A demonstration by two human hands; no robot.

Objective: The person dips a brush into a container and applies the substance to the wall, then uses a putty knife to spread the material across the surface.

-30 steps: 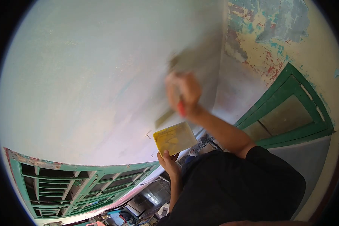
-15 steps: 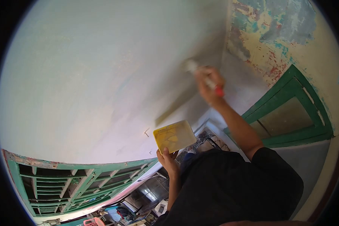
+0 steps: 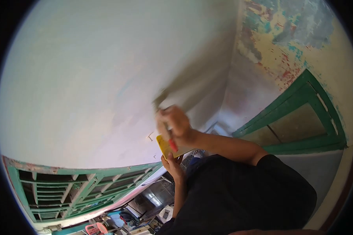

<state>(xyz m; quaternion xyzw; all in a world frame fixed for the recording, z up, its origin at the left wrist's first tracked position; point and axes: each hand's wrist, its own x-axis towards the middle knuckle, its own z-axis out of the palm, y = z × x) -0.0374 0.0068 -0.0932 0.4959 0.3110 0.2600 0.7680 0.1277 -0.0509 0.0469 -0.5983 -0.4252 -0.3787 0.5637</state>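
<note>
My right hand (image 3: 176,124) is closed round a brush (image 3: 170,137) whose handle ends in a red tip. The hand is blurred by motion, and the brush's bristles cannot be made out. It is in front of the pale wall (image 3: 86,86), over the yellow-rimmed tray (image 3: 162,147), and hides much of that tray. Below it, my left hand (image 3: 173,165) grips the tray's lower left edge, thumb on top.
A green-framed window with bars (image 3: 62,190) runs along the lower left. At the right stands a green-framed panel (image 3: 302,121) under a wall patch of peeling paint (image 3: 282,51). Pink chairs (image 3: 96,228) and clutter lie at the bottom.
My right hand has come down and left with the brush, from the wall near the corner to over the tray. My left hand and the tray have barely moved.
</note>
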